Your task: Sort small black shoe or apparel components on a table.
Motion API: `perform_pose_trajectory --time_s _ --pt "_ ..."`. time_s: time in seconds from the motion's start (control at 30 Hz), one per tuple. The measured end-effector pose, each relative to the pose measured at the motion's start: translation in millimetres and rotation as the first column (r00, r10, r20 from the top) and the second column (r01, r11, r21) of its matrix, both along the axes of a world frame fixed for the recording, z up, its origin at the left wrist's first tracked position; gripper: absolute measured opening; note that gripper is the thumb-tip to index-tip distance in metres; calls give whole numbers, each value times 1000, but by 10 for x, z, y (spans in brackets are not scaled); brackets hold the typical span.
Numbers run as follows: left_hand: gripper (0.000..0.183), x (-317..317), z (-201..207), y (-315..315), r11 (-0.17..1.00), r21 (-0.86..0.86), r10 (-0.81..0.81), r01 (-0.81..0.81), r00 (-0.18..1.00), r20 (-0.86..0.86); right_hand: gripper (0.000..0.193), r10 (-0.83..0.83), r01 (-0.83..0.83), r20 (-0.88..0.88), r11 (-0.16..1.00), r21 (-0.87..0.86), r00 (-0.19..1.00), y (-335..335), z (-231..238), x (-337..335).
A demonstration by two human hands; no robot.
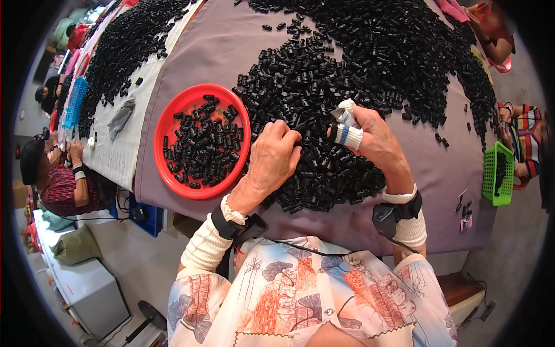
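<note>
My left hand (274, 151) is closed in a pinch over the near side of a large heap of small black plastic pieces (289, 87). Whatever its fingertips grip is hidden against the dark heap. Facing it, my right hand (378, 139) is curled closed, with white, blue-striped covers (349, 136) on its fingers. A dark bit shows at those covered fingertips, too small to tell from the pieces behind. Left of my left hand stands a round red plastic tray (159, 136) holding many similar black pieces. Both wrists wear cream knit cuffs and black straps.
A mauve cloth (193, 55) covers the table. Past its left edge lies a second black heap (121, 52) with a blue basket (76, 101). A green basket (498, 173) sits at the right edge. Other people work at left and right; one person (66, 179) sits at left.
</note>
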State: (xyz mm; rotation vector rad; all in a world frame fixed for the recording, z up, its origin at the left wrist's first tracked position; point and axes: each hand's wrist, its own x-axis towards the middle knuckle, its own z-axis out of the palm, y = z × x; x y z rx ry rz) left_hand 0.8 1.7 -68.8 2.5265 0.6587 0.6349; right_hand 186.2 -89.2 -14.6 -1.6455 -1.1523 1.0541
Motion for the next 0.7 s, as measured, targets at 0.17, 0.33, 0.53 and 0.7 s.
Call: perform_pose_trajectory --time_s 0.17,0.33,0.53,0.7 --pt "14 -32 -20 39 1000 -3 -7 7 1000 25 23 -32 32 -5 998 -50 999 -11 43 -52" --pt "17 -65 117 109 988 -152 7 10 994 110 22 -9 10 -7 1000 19 1000 12 12 -107" --pt "21 -140 23 71 1000 -10 -9 9 1000 -10 22 -7 7 15 1000 4 1000 78 11 -165" --pt "18 -114 -60 82 999 31 12 -12 1000 -10 23 -6 6 16 999 -37 1000 45 -17 -152"
